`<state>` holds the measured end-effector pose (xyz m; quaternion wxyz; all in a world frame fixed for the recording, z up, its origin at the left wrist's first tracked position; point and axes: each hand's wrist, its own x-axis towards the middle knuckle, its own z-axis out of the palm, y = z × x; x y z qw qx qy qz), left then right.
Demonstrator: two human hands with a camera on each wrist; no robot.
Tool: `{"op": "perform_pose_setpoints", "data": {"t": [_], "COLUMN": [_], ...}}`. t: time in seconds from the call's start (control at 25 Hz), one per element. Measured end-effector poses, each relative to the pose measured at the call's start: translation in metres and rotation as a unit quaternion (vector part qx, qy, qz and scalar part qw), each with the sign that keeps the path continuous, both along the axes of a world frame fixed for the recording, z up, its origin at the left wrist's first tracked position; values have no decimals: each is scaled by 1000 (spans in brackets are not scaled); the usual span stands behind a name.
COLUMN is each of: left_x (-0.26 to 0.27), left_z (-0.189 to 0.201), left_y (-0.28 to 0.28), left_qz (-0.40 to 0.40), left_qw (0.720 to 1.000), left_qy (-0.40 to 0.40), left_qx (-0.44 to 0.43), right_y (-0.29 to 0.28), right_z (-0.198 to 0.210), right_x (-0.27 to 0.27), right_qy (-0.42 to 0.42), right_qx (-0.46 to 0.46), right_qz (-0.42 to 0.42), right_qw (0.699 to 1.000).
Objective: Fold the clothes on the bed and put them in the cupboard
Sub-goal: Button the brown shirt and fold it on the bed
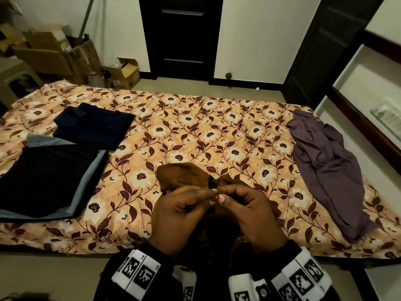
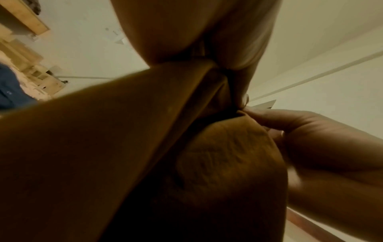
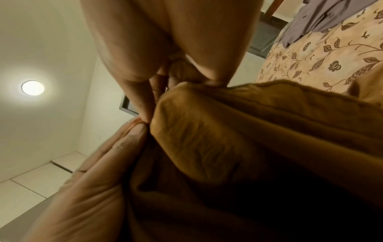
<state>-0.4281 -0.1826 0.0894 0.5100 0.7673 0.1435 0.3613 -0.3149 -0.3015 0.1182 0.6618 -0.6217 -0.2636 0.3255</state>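
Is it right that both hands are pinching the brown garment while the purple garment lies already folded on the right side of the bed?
Not quite. Both hands, left hand and right hand, do pinch the brown garment, but the purple garment on the right side of the bed lies crumpled and unfolded. The head view shows it.

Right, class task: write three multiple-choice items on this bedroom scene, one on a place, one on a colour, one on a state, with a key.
1. Where does the purple garment lie on the bed?
A right side
B left side
C under the folded stack

2. What colour is the cloth being held?
A white
B brown
C green

3. How is the navy garment?
A crumpled
B hanging
C folded flat

Key: A, it sprawls at the right; B, the left hand and right hand pinch brown fabric; C, it lies squared.
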Motion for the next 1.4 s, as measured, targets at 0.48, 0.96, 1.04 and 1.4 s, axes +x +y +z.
{"op": "perform_pose_setpoints", "data": {"t": [0.48, 0.96, 1.04, 1.4], "left_x": [12, 7, 0, -18], "left_z": [16, 26, 23, 27], "left_y": [9, 47, 54, 37], "left_qz": [-80, -5, 63, 136], "left_qw": [988, 886, 891, 898], "left_qy": [133, 459, 443, 416], "left_qx": [-26, 72, 73, -45], "right_y": [-14, -21, -29, -46], "right_z": [-16, -38, -42, -46], "right_x": [15, 68, 73, 66], "right_qy": [-470, -387, -382, -113], "right_qx": [-24, -287, -316, -267], "right_qz": [24, 63, 61, -1], "right_qw": [882, 874, 867, 957]}}
